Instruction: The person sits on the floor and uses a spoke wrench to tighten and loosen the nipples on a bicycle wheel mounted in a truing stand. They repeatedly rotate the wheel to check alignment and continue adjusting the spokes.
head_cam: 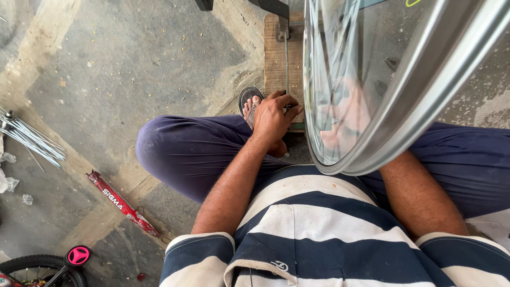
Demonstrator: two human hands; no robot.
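Note:
A shiny metal bicycle wheel rim with thin spokes stands upright in front of me, blurred as if turning. My left hand rests by the rim's left edge, over a wooden board. Its fingers are curled and pinch something small and dark next to a thin upright metal rod. My right hand is behind the spokes, seen only as a blur, and its forearm reaches under the rim. I sit with my legs folded, in dark blue trousers and a striped shirt.
My sandalled foot lies beside the board. On the concrete floor to the left are a long red packet, a bundle of loose spokes and a small black tyre with a pink hub cap.

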